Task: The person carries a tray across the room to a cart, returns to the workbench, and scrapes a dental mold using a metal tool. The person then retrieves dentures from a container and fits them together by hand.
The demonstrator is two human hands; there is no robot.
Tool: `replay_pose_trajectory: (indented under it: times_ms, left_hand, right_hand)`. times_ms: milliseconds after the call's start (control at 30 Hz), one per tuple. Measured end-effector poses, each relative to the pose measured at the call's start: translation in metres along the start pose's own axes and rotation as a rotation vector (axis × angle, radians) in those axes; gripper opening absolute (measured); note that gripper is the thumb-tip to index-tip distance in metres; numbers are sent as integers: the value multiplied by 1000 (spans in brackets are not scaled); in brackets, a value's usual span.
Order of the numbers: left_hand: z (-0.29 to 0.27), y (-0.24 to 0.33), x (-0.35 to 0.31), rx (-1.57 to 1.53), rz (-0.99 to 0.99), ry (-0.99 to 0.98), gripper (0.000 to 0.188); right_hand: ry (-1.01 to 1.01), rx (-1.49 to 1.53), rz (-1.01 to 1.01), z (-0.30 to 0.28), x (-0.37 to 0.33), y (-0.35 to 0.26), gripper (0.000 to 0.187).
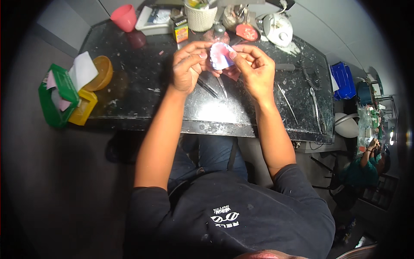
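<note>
Between both hands, above the far middle of the dark workbench, is a dental model point(221, 57) with a pink palate, a row of white teeth along its left edge and a bluish-white base. My left hand point(186, 68) grips its left side, thumb and fingers closed on the rim. On the opposite side my right hand point(257, 71) pinches it, the thumb lying on the pink surface. Below the model, a slim pointed blade point(222, 87) and a dark-handled tool point(208, 88) lie on the bench. Part of a pink piece point(234, 75) shows beneath the fingers.
Left: green bin point(46, 96), yellow bin point(87, 109), orange bowl point(102, 72). Back: pink cup point(124, 18), small box point(181, 30), white basket point(201, 19), red dish point(247, 32), white device point(278, 31). Right: thin rod point(287, 104), plier-like tool point(315, 108), coiled cord point(314, 75). Another person point(362, 170) sits far right.
</note>
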State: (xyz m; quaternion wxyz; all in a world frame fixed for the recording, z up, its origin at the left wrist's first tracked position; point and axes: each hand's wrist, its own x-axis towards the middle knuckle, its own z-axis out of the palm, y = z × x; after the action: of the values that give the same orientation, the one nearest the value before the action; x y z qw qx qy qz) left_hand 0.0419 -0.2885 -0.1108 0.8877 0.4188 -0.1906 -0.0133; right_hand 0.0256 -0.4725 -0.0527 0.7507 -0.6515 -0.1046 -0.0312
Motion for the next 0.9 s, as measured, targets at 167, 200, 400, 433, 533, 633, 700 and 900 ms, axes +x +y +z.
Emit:
replay_pose_trajectory:
  times_ms: [167, 200, 400, 433, 533, 633, 700, 900]
  left_hand:
    - [-5, -4, -4, -6, -11, 34, 43]
    - [-6, -6, -5, -31, -1, 55, 43]
    - [-1, -9, -15, 197, 154, 265, 31]
    - [2, -8, -18, 388, 233, 364, 25]
    - [3, -10, -25, 747, 608, 427, 11]
    - [6, -3, -27, 990, 814, 482, 8]
    - [16, -1, -32, 1102, 748, 617, 8]
    - [4, 0, -56, 1300, 677, 700, 31]
  right_hand:
    - [143, -151, -5, -44, -20, -6, 19]
    - [164, -137, 20, -56, -30, -7, 19]
    - [348, -162, 80, -98, -68, 1, 16]
    - [364, -159, 61, -101, -74, -1, 16]
    - [413, -267, 112, -117, -90, 7, 17]
    - [504, -278, 74, -127, -111, 24, 24]
    - [491, -311, -49, -137, -122, 29, 48]
    - [503, -396, -248, -145, -141, 23, 56]
